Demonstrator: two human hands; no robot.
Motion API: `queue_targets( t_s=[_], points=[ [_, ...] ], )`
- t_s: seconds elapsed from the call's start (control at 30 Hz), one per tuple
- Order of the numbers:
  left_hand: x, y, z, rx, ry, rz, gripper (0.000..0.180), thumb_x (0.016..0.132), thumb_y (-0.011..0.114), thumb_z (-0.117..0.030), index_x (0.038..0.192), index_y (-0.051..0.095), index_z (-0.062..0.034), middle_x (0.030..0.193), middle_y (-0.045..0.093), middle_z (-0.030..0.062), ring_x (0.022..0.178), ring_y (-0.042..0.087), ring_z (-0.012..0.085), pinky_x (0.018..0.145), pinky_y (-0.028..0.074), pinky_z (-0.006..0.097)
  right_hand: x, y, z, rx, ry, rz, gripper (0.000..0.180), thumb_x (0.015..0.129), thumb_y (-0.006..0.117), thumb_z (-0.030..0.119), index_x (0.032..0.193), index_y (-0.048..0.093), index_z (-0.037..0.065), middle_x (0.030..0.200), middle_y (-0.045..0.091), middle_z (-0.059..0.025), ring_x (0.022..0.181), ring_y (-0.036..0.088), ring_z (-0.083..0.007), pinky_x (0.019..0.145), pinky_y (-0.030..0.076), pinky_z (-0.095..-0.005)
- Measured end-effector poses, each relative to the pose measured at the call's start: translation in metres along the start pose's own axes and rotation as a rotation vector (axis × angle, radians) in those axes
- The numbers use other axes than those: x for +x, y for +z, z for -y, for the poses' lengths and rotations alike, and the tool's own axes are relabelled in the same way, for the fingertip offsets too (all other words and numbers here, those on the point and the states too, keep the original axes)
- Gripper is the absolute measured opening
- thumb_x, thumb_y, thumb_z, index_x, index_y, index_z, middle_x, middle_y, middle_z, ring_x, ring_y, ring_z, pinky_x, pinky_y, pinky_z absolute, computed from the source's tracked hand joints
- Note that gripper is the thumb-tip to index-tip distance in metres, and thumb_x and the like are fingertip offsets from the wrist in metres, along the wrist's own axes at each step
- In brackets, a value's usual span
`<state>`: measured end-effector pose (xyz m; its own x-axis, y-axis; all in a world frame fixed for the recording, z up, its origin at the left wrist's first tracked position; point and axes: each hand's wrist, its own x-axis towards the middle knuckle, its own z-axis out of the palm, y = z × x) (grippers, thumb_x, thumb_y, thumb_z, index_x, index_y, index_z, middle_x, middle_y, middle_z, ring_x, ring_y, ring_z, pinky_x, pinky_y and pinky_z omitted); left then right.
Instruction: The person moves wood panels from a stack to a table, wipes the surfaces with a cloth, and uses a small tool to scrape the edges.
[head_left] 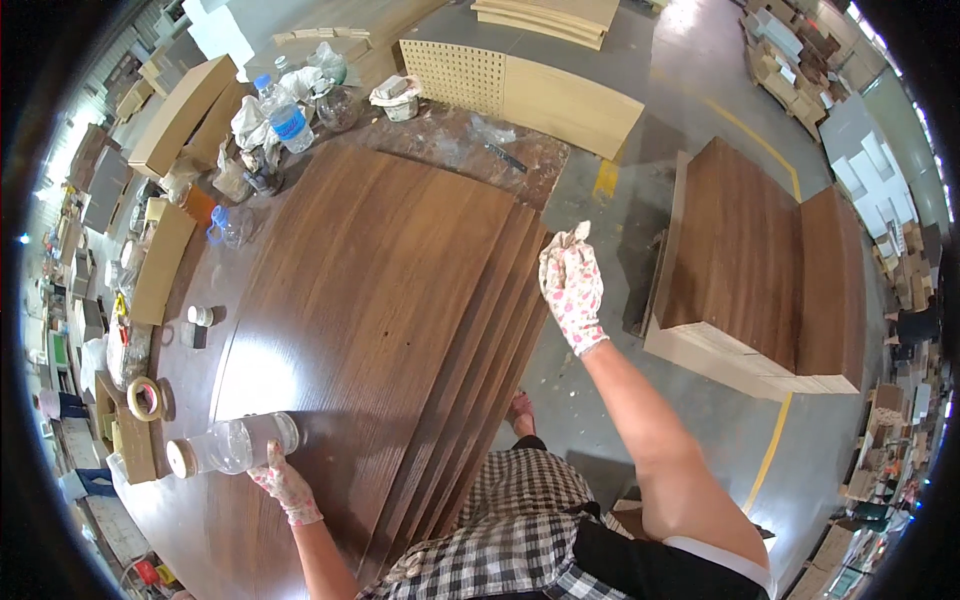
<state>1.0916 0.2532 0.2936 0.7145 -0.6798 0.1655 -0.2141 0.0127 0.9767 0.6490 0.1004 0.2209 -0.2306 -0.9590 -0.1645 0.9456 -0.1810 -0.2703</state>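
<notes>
My left hand (286,487), in a flowered glove, is closed around a clear plastic bottle (235,445), thumb on its near side. The bottle is tipped almost level above the brown surface, its pale cap end pointing left. Past the right edge of the stack, my right hand (572,290) is raised in a matching glove. Its fingers are pinched together on what looks like a small crumpled pale rag (578,233). Between my hands lie dark brown wood-grain boards (370,290), stacked with their right edges stepped. Two small dark spots show on the top board.
Drink bottles (287,120), a white tub (397,97) and crumpled bags stand at the far left. A tape roll (145,399) and a small white jar (201,316) are along the left side. Another brown board stack (735,255) stands on the floor at right.
</notes>
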Motion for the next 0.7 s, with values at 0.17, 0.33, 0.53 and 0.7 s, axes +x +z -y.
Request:
queue_targets(
  t_s=[0.17, 0.33, 0.53, 0.7],
  points=[
    [0.007, -0.017, 0.0, 0.027, 0.048, 0.053, 0.065, 0.078, 0.064, -0.016, 0.134, 0.035, 0.0002, 0.13, 0.044, 0.0137, 0.12, 0.041, 0.0278, 0.105, 0.029, 0.043, -0.079, 0.019, -0.042, -0.173, 0.067, -0.027, 0.024, 0.09, 0.044, 0.005, 0.101, 0.055, 0.022, 0.089, 0.051, 0.0065, 0.083, 0.05, -0.0072, 0.075, 0.042, -0.0227],
    [0.007, -0.012, -0.002, 0.003, -0.008, 0.059, 0.064, 0.083, 0.063, -0.018, 0.135, 0.031, 0.0017, 0.134, 0.038, 0.0166, 0.121, 0.039, 0.0272, 0.105, 0.029, 0.041, 0.028, 0.015, 0.012, 0.468, 0.185, 0.205, 0.009, 0.085, 0.049, 0.008, 0.086, 0.058, 0.009, 0.081, 0.053, -0.0023, 0.08, 0.055, -0.015, 0.075, 0.051, -0.0343],
    [0.002, -0.003, -0.007, 0.013, -0.016, 0.024, 0.061, 0.083, 0.061, -0.012, 0.134, 0.031, 0.0024, 0.131, 0.041, 0.0171, 0.117, 0.043, 0.0267, 0.103, 0.034, 0.039, 0.05, 0.019, 0.022, -0.609, -0.178, 0.113, 0.006, 0.081, 0.053, 0.014, 0.08, 0.058, 0.01, 0.077, 0.057, -0.0067, 0.073, 0.057, -0.0242, 0.067, 0.051, -0.0349],
    [0.001, 0.0, -0.007, -0.043, 0.047, 0.071, 0.062, 0.082, 0.064, -0.013, 0.134, 0.032, 0.0013, 0.13, 0.042, 0.0156, 0.117, 0.042, 0.0256, 0.103, 0.033, 0.039, -0.054, 0.026, -0.05, 0.245, 0.249, -0.01, 0.019, 0.091, 0.045, 0.024, 0.103, 0.056, 0.014, 0.09, 0.055, -0.0007, 0.084, 0.056, -0.0149, 0.069, 0.051, -0.0317]
  ],
)
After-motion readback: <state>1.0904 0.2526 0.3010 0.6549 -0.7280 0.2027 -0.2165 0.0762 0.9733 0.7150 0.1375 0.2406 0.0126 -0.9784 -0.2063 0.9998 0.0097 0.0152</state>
